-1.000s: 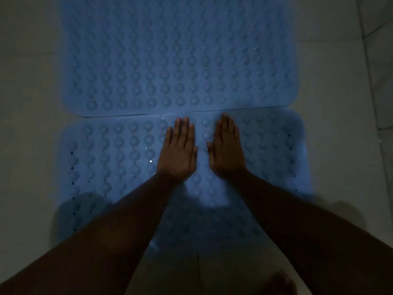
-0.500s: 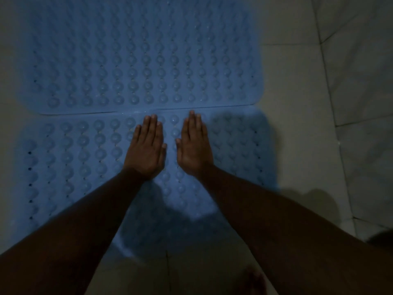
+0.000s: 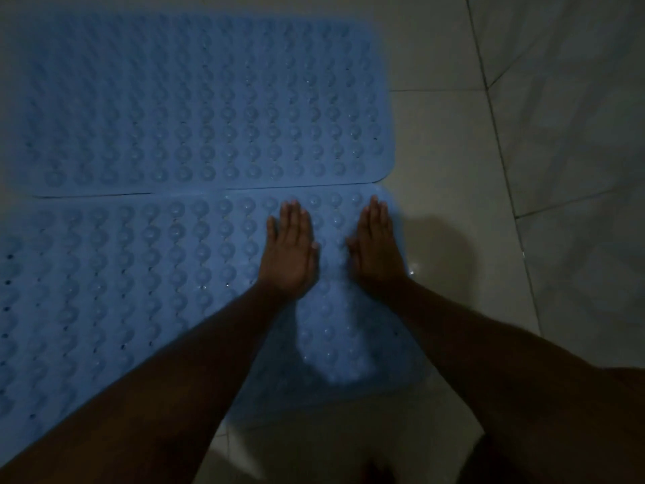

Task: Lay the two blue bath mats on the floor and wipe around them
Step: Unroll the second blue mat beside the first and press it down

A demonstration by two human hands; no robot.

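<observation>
Two blue bath mats with rows of round bumps lie flat on the tiled floor, long edges touching. The far mat (image 3: 195,106) fills the upper left. The near mat (image 3: 122,274) runs below it. My left hand (image 3: 288,253) presses flat on the near mat, fingers straight and together. Beside it, my right hand (image 3: 377,249) lies flat at the mat's right end, its outer edge over the mat's rim by the floor. Neither hand holds anything.
Pale floor tiles (image 3: 443,141) with dark grout lines spread to the right of the mats. A wall or step of similar tiles (image 3: 576,134) rises at far right. The light is dim; my arms cast a shadow on the floor at right.
Both hands have slid to the right along the near mat, from its middle to its right end, still flat and side by side. The view has followed them right.
</observation>
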